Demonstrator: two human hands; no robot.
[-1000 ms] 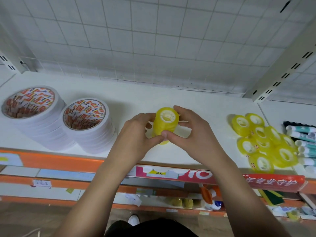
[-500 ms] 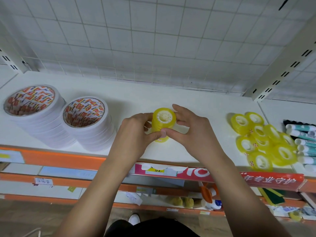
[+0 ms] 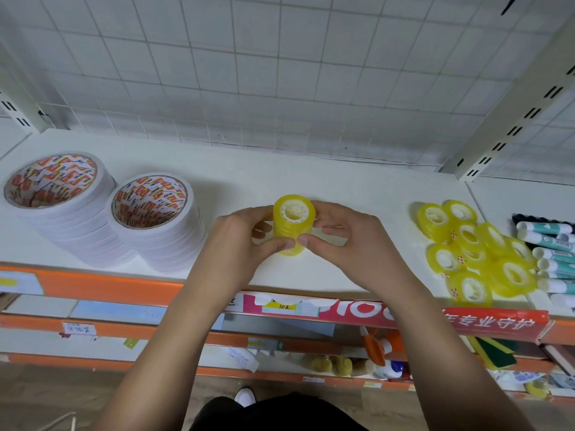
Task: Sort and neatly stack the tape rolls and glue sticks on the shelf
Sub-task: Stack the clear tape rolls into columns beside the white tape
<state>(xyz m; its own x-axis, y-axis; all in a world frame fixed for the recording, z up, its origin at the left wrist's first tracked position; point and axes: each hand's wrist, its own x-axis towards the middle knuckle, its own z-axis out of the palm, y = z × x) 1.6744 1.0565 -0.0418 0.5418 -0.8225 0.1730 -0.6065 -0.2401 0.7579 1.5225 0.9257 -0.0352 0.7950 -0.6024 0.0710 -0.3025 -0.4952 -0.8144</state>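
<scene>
price tag (image 3: 284, 306) on shelf (image 3: 280, 172) — "10元"; red strip (image 3: 493, 321) — "专业守护".

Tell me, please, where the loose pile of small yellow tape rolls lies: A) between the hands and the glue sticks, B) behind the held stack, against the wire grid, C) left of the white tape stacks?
A: the loose yellow rolls lie between the right hand and the glue sticks.
</scene>
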